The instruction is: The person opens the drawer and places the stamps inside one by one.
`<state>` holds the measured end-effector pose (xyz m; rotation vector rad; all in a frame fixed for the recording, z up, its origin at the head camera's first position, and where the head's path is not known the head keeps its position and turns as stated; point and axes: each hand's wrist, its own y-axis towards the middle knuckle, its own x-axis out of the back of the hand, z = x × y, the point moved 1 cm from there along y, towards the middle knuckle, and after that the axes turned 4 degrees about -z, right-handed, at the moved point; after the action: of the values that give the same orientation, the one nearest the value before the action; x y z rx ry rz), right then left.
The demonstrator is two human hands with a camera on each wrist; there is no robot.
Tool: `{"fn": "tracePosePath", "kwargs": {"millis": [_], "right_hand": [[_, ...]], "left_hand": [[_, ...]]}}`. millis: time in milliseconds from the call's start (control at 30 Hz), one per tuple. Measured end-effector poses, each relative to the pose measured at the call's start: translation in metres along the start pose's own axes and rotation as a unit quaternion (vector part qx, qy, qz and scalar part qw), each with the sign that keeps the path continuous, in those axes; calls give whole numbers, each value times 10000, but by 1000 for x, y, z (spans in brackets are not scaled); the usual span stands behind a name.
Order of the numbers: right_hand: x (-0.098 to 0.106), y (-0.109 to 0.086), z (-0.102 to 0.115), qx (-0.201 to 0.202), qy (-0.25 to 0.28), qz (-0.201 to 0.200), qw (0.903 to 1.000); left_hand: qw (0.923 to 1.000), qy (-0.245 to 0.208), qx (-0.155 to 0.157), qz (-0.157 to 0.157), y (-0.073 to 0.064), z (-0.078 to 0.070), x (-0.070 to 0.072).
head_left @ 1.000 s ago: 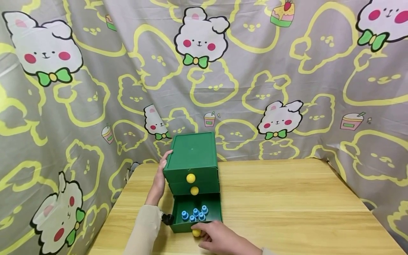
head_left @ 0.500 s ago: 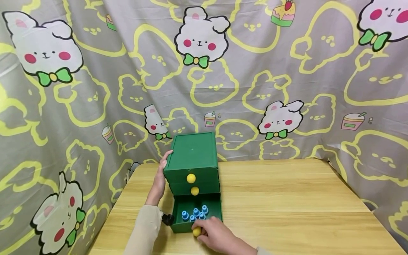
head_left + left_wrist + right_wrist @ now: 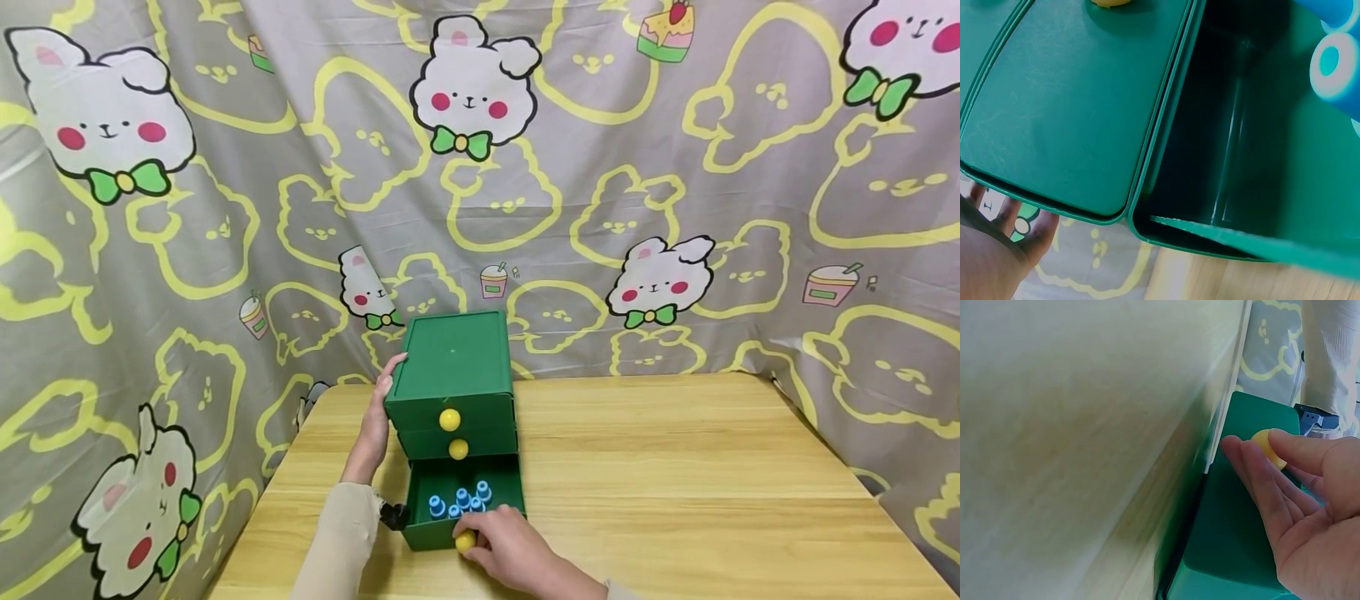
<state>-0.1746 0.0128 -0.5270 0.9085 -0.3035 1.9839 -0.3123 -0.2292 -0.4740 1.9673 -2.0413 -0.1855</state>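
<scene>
A green drawer cabinet (image 3: 453, 354) with round yellow knobs stands on the table. Its bottom drawer (image 3: 431, 535) is pulled out, and several small blue peg-like pieces (image 3: 437, 506) with pale ringed tops stand inside; one blue piece (image 3: 1337, 65) shows large in the left wrist view. My right hand (image 3: 513, 546) pinches that drawer's yellow knob (image 3: 466, 541) between thumb and fingers; in the right wrist view the thumb lies against the knob (image 3: 1266, 447). My left hand (image 3: 375, 425) rests along the cabinet's left side, fingers extended against the wall, partly hidden behind it.
The upper yellow knob (image 3: 449, 419) and middle yellow knob (image 3: 458, 449) sit on two closed drawers. A wooden table (image 3: 660, 475) spreads out to the right. Grey patterned cloth (image 3: 570, 192) hangs behind and on both sides. A black device (image 3: 394, 516) sits at the left sleeve.
My right hand has risen slightly, its thumb coming in against the drawer knob. The drawer and blue pieces have shifted very slightly. The left hand stays in place.
</scene>
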Motion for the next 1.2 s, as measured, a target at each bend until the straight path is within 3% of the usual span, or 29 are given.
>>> {"fn": "tracePosePath", "kwargs": {"millis": [1200], "right_hand": [[0, 11, -8, 329, -330, -319, 9984]], "left_hand": [[9999, -58, 90, 72, -1, -2, 1]]}}
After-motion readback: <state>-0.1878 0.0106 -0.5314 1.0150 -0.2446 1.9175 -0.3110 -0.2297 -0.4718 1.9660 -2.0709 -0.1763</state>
